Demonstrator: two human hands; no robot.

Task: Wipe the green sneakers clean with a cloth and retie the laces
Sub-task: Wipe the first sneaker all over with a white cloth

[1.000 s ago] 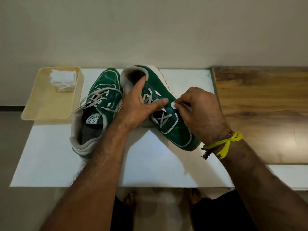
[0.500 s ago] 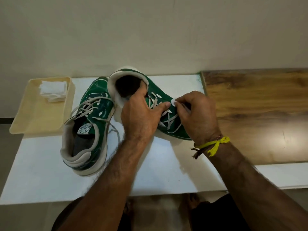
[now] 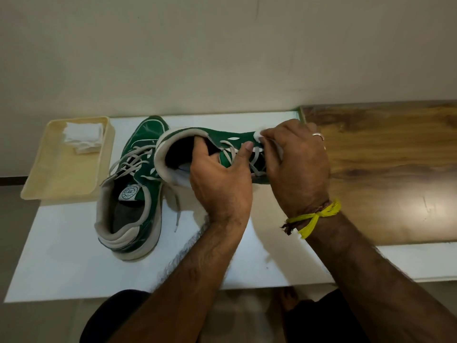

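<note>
A cream plastic tray [image 3: 64, 174] is sitting at the far left of the white table [image 3: 61, 263], its near left corner hanging a little past the table's left edge. A stack of folded white wipes [image 3: 84, 137] is lying in the tray's far right corner. To the right, a brown wooden surface [image 3: 385, 169] is adjoining the white top and catching a soft glare near its front edge. A plain pale wall [image 3: 222, 50] is rising behind everything. Below the table's near edge, a grey floor [image 3: 29, 320] is showing at the lower left.
</note>
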